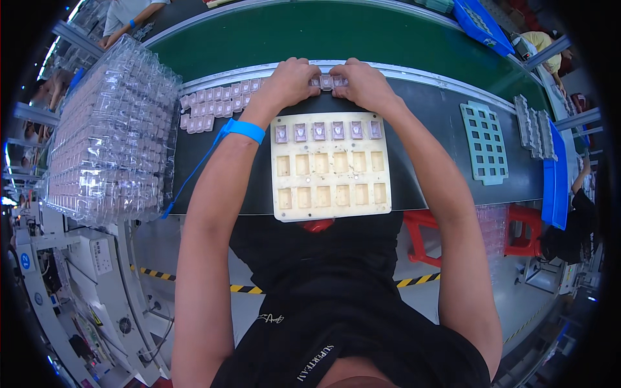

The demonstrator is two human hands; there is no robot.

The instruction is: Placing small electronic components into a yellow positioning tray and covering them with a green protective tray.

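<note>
Beyond the far edge of a cream-coloured fixture board (332, 143), my left hand (294, 81) and my right hand (363, 85) face each other. Between them is a short row of small clear pinkish square pieces (326, 82), its ends gripped by my fingers. Parts of that row are covered by the fingertips. In the board's far row of pockets sit several similar pinkish pieces (319, 131); its middle and near rows are bare. Left of my left hand, more pinkish pieces (223, 100) lie in rows on the black table. A blue strap circles my left wrist.
A tall stack of clear plastic trays (113, 136) stands at the left. On the right lie a pale green grid frame (485, 142), grey strips (533, 127) and a blue bin (555, 184). A green conveyor belt (323, 35) runs behind a metal rail. Other people work nearby.
</note>
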